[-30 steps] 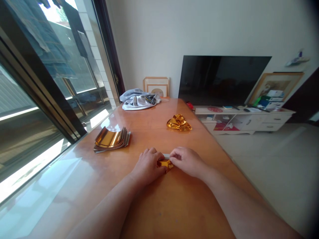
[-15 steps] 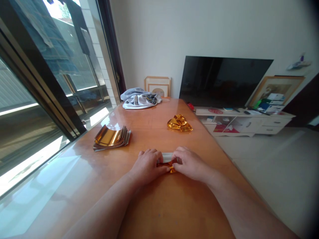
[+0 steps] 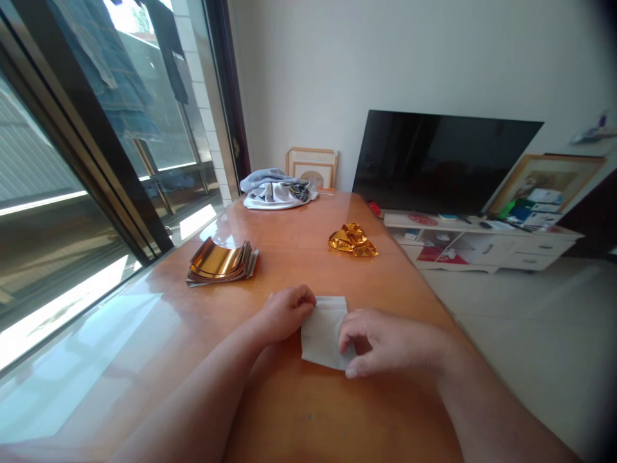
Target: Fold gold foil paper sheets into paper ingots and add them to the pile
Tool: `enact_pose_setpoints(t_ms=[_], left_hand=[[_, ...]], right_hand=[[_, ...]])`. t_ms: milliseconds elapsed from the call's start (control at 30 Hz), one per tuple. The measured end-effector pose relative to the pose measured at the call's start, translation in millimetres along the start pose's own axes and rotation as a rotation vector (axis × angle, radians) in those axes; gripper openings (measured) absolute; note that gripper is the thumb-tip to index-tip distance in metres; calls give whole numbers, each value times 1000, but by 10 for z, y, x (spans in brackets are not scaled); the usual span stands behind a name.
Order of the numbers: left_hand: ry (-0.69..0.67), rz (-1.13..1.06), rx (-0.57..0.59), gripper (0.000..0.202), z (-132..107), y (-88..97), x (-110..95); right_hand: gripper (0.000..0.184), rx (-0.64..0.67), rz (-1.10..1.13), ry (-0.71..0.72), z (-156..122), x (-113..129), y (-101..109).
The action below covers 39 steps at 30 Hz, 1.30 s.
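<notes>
Desk (image 3: pixel 366 418), beneath paper (image 3: pixel 322 334). Foil stack (image 3: pixel 220 262), left beyond paper. Paper, one sheet, laid flat. Left hand (image 3: pixel 288 312): fingers pinched on paper's far left corner, presumably steadying it. Right hand (image 3: pixel 383 339): fingers apart at paper's right edge.

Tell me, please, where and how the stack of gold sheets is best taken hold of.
Probably at the right end of the stack, coming from the right, where the left hand is. It curves, and that end turns up with its layered edges showing, so a pinch across them has something to grasp. The middle dips and offers less to hold.
</notes>
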<state>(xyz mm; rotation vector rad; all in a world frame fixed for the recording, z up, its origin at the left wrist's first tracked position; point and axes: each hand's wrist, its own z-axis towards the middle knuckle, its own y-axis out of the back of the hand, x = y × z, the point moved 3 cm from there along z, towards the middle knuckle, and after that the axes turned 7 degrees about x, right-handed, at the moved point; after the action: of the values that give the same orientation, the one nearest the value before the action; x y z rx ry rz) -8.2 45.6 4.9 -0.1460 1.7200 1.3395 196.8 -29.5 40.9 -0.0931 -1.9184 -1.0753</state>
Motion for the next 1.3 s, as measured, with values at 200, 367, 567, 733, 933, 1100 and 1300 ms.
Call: enact_pose_setpoints(t_ms=[200,367,567,733,933,1100,1300], left_hand=[[-91,281,-49,18,-18,-75,-30],[-77,380,-84,29,-21,-65,-29],[-58,442,-62,28,-27,-55,-74],[-45,506,-32,19,-36,-35,-124],[-75,542,1,12,-59,-7,-186],[-72,509,57,20,-69,22,-168],[-34,415,137,25,-84,102,-110]], right_hand=[[25,-210,77,-129,151,-230,-50],[22,-486,-161,-247,274,-421,-22],[14,-459,-341,-325,281,-419,23],[16,-430,-499,-329,256,-298,24],[24,-348,-637,-351,214,-144,-11],[28,-258,-616,-362,163,-124,-7],[24,-259,-485,-357,123,-135,31]])
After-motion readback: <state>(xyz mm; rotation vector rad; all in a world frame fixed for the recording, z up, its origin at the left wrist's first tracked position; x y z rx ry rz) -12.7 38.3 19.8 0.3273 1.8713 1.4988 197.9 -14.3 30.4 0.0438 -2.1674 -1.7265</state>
